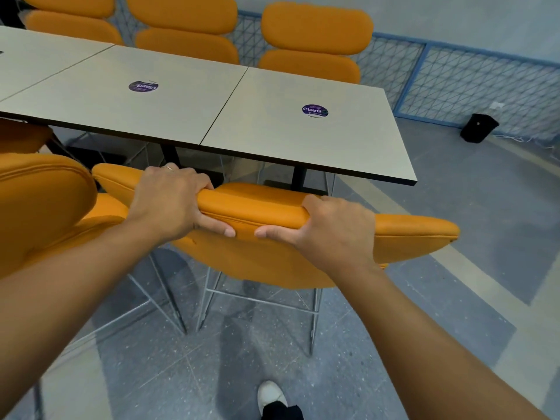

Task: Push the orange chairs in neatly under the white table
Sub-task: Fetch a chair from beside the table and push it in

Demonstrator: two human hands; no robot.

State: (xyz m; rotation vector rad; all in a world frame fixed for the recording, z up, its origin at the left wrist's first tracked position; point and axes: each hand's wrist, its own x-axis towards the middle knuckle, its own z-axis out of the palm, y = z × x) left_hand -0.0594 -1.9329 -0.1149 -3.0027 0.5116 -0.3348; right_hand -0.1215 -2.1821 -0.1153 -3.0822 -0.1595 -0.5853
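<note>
Orange chair: the backrest top runs 10-to-4 o'clock, roughly parallel to the near edge of the white table, which lies at 12 o'clock beyond it. Our left hand and right hand both clasp that top, fingers curled over the far side and thumbs nearly meeting. The left sits nearer the table. We judge a straight 12 o'clock push is called for. The neighbouring chair crowds in at 9 o'clock.

Ring on L hand; forearms bare; white shoe; blk trouser hem.
</note>
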